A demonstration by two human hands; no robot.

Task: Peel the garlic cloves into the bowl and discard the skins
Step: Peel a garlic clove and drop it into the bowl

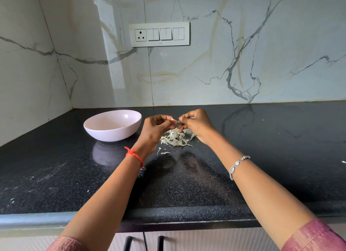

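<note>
Garlic clove (175, 120) sat pinched between both hands, in the air above the counter, just right of the bowl and over the skins.

The marble wall (206, 73) closed off the back and the left side, meeting in a corner behind the bowl, and carried a white switch panel (159, 34). The black stone counter (262, 157) ran from that wall to its rounded front edge. A wide bare stretch lay to the right of the hands and another between the forearms and the front edge. Two dark cabinet handles (129, 243) showed below that edge.

The pale pink bowl (112, 134) stood upright left of the hands, near the corner and well back from the front edge. It held only a few small pale bits low on its far side, too small to tell whether they were cloves.

The left hand (156, 127), with a red thread (133, 154) at its wrist, curled its fingers round the clove from the left. The right hand (195, 122), with a silver bracelet (237, 165) on its forearm, pinched the same clove from the right, a flap of skin sticking up between the fingertips.

The pile of skins (177, 138) lay on the counter under the hands, apart from the bowl. A few stray skins (164, 152) lay just in front of it.
</note>
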